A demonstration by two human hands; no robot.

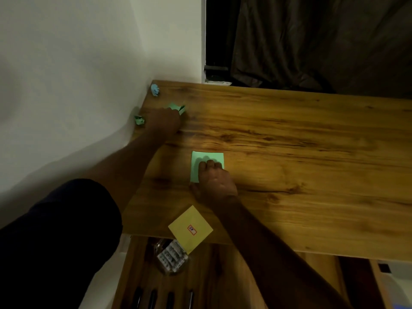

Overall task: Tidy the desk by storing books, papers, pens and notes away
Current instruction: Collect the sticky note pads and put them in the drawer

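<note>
My left hand (163, 121) reaches to the desk's far left and its fingers close on a crumpled green note (177, 107). Another crumpled green note (139, 120) lies just left of that hand by the wall. A crumpled blue note (155, 89) sits in the far corner. My right hand (215, 180) rests with curled fingers on a flat green sticky-note pad (201, 157) in the middle of the desk. A yellow sticky-note pad (189, 228) with a small red-edged label overhangs the desk's near edge.
The wooden desk (289, 152) stands against a white wall (78, 74) on the left, a dark curtain (312, 41) behind it. Below the near edge an open drawer (211, 275) holds a glass jar (171, 257) and several dark pens (153, 297).
</note>
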